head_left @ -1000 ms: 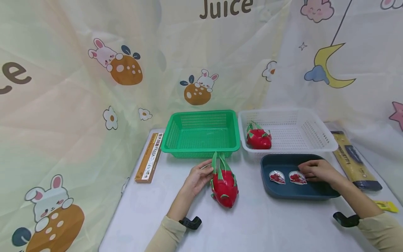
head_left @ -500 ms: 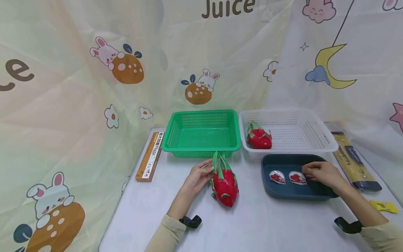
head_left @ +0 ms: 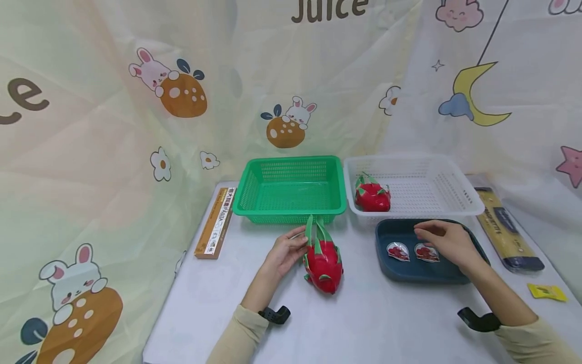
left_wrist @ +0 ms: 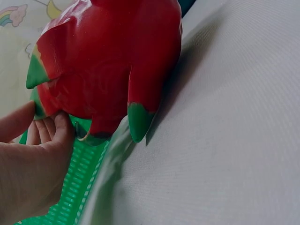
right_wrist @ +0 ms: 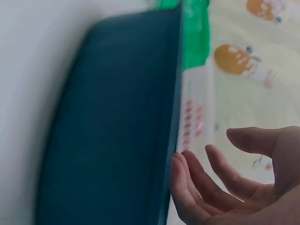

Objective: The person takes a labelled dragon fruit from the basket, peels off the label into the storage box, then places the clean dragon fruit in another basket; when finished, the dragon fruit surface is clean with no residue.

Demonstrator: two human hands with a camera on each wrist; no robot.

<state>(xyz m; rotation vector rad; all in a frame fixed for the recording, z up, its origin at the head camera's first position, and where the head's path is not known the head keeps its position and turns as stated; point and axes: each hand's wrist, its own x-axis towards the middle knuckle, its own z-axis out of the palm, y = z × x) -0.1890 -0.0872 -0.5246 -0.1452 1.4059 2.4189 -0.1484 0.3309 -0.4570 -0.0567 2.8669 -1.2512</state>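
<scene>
A large red dragon fruit (head_left: 324,267) with long green leaves lies on the white table, its leaves pointing at the green basket. My left hand (head_left: 286,251) pinches a green leaf tip at its side; in the left wrist view the thumb and fingers (left_wrist: 44,131) meet that leaf. Over the dark blue tray (head_left: 395,273) hovers my right hand (head_left: 450,241), thumb and fingertips apart in the right wrist view, nothing visible between them. Two round stickers with red dragon fruit prints, the left sticker (head_left: 398,251) and the right sticker (head_left: 426,252), lie in the tray.
Behind stand a green basket (head_left: 291,220) and a white basket (head_left: 447,210) with a smaller dragon fruit (head_left: 373,196). A pasta box (head_left: 215,222) lies at left. A spaghetti pack (head_left: 508,232) and a yellow packet (head_left: 547,292) lie at right.
My right hand has risen from the right part of the tray and moved left, above the right sticker. My left hand and the large dragon fruit have stayed in place.
</scene>
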